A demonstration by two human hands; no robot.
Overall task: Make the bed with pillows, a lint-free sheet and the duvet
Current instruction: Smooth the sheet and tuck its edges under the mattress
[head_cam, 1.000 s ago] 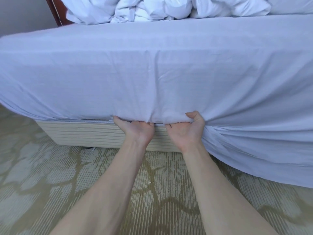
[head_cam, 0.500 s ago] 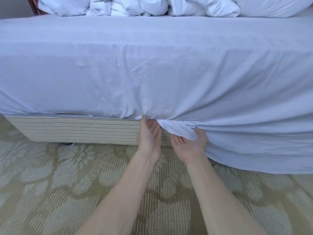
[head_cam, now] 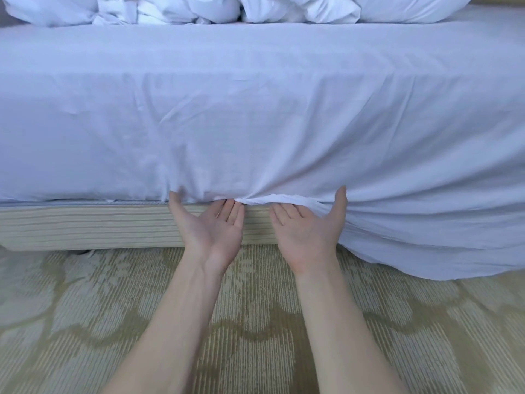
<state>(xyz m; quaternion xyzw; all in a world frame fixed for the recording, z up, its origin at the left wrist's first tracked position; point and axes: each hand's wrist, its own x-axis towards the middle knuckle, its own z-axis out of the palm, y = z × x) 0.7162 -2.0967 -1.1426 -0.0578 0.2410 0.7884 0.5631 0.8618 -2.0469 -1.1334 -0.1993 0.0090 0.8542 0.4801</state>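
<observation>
The sheet (head_cam: 255,123) covers the bed, tucked along its near edge on the left and hanging loose over the carpet (head_cam: 255,322) on the right. The left hand (head_cam: 211,227) and right hand (head_cam: 305,233) lie palm up, fingers straight, gripping nothing. Their tips are hidden under the sheet's edge, above the striped bed base (head_cam: 85,223). The duvet (head_cam: 184,8) is bunched at the far edge.

Sheet (head_cam: 255,123) lies over the mattress, tucked at left, hanging loose to the carpet (head_cam: 85,322) at right. Bed base (head_cam: 85,226) sits below it. Duvet (head_cam: 199,8) lies bunched at the far edge. Left hand (head_cam: 211,226) and right hand (head_cam: 308,231) meet the sheet's lower edge, side by side
</observation>
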